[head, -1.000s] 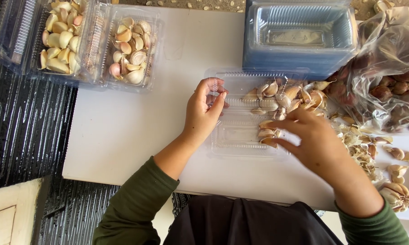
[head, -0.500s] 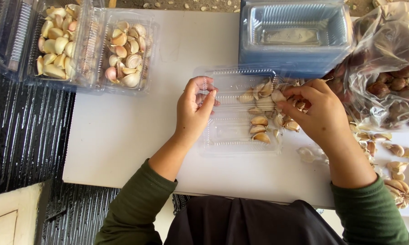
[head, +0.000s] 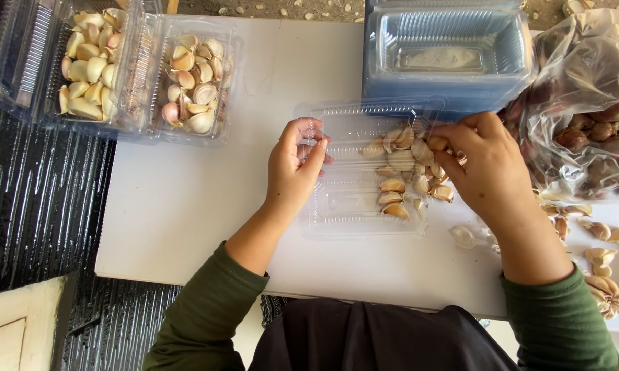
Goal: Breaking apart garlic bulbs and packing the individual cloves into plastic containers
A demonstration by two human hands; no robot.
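A clear plastic clamshell box (head: 354,206) lies open on the white table (head: 199,199) in front of me. My left hand (head: 297,165) pinches its left rim. Several garlic cloves (head: 404,172) lie in the box's right part. My right hand (head: 484,165) rests at the box's right edge, its fingers curled over the cloves and closed on a few of them. Loose cloves (head: 601,257) are scattered on the table to the right of that hand.
Two filled clamshell boxes of garlic (head: 89,62) (head: 194,82) sit at the back left. A stack of empty clear boxes (head: 446,55) stands behind the open one. A plastic bag of shallots (head: 591,117) is at the right. Dark corrugated surface (head: 35,206) lies left of the table.
My right hand has moved left and up from the loose pile into the box, and more cloves now lie in it. My left hand stays on the rim.
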